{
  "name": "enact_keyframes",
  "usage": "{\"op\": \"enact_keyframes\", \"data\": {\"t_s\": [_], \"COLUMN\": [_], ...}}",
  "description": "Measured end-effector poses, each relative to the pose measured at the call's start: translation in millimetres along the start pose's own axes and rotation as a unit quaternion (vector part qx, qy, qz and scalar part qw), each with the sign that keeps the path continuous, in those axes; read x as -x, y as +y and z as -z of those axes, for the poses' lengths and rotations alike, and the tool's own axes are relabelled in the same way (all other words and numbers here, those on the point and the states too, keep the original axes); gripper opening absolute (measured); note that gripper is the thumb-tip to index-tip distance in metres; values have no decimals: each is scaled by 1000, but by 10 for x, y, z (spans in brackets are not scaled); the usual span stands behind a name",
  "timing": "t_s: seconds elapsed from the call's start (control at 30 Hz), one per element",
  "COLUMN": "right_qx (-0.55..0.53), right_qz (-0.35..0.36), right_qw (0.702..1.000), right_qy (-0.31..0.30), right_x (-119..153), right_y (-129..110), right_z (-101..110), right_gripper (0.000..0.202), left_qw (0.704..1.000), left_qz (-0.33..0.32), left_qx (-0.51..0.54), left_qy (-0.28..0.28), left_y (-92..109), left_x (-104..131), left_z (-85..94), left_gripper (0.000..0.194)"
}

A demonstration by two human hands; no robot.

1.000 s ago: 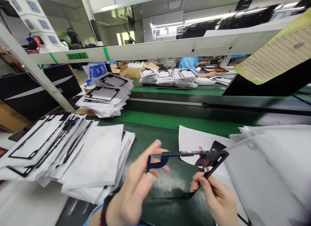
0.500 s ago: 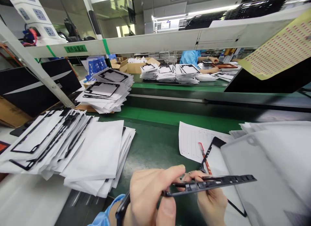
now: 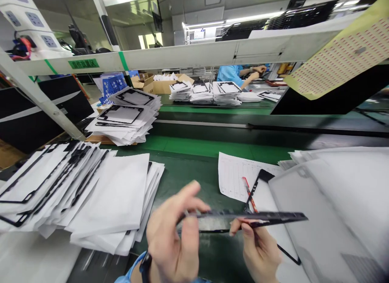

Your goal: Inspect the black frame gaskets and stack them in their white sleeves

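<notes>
Both hands hold a thin black rectangular frame [image 3: 279, 218] nearly edge-on above the green work surface. My left hand [image 3: 170, 238], slightly blurred, has its thumb and fingers about the frame's left end. My right hand [image 3: 261, 250] pinches the near edge around the middle, fingertips under the frame. Behind my right hand a second black frame [image 3: 265, 175] lies on white sheets, partly covered by a translucent sleeve [image 3: 306, 202]. A red pen [image 3: 247, 189] rests by it, across a printed paper sheet [image 3: 229, 177].
To the left lie stacks of white sleeves [image 3: 115, 194] and black frames in sleeves [image 3: 42, 177]. Another sleeve stack [image 3: 121, 129] stands behind them. A pale shelf bar [image 3: 182, 54] crosses above, with a yellow label sheet [image 3: 337, 60] at right. Beyond, a person in a blue sleeve [image 3: 229, 74] works.
The held frame has turned and shifted slightly left, its opening now showing between my hands. My left hand has moved left and its fingers have loosened. The view has shifted slightly right.
</notes>
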State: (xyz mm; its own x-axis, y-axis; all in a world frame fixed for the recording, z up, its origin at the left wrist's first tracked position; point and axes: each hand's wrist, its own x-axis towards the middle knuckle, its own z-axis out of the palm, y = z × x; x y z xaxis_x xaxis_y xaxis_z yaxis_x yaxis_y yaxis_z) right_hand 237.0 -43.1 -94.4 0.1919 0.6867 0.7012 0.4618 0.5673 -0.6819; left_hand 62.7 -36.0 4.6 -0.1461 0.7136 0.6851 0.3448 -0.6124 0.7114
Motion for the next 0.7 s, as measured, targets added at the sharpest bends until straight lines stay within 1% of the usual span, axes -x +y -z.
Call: {"op": "enact_keyframes", "data": {"t_s": [0.07, 0.1, 0.13, 0.17, 0.2, 0.27, 0.3, 0.37, 0.43, 0.5, 0.6, 0.7], "right_qx": [45, 67, 89, 106, 117, 130, 134, 136, 134, 129, 114, 110], "right_qz": [32, 66, 107, 151, 191, 237, 246, 253, 246, 239, 258, 267], "right_qw": [998, 996, 990, 982, 973, 959, 955, 953, 953, 954, 954, 954], "right_qy": [1, -6, -22, -40, -58, -86, -93, -98, -113, -126, -100, -82], "right_x": [-54, -101, -157, -215, -270, -348, -367, -367, -346, -339, -376, -427], "right_y": [-33, -64, -101, -142, -183, -251, -275, -303, -320, -345, -403, -459], "right_z": [53, 86, 119, 151, 179, 222, 237, 259, 271, 275, 269, 264], "right_gripper": [19, 21, 23, 25, 27, 31, 34, 37, 37, 31, 22, 20], "left_qw": [995, 989, 981, 975, 973, 975, 977, 980, 981, 981, 978, 975], "left_qz": [-44, -75, -105, -135, -159, -179, -178, -170, -172, -179, -198, -211], "left_qx": [-66, -112, -152, -173, -168, -113, -85, -60, -65, -65, -64, -62], "left_qy": [54, 67, 60, 34, -1, -62, -78, -79, -58, -27, 15, 19], "left_y": [-94, -119, -130, -128, -118, -90, -78, -59, -37, 1, 72, 115], "left_x": [-95, -145, -189, -223, -243, -242, -226, -179, -138, -122, -133, -150], "left_z": [-48, -69, -82, -84, -76, -39, -16, 19, 26, 10, -19, -20], "left_gripper": [56, 60, 60, 54, 45, 30, 25, 21, 19, 17, 16, 19]}}
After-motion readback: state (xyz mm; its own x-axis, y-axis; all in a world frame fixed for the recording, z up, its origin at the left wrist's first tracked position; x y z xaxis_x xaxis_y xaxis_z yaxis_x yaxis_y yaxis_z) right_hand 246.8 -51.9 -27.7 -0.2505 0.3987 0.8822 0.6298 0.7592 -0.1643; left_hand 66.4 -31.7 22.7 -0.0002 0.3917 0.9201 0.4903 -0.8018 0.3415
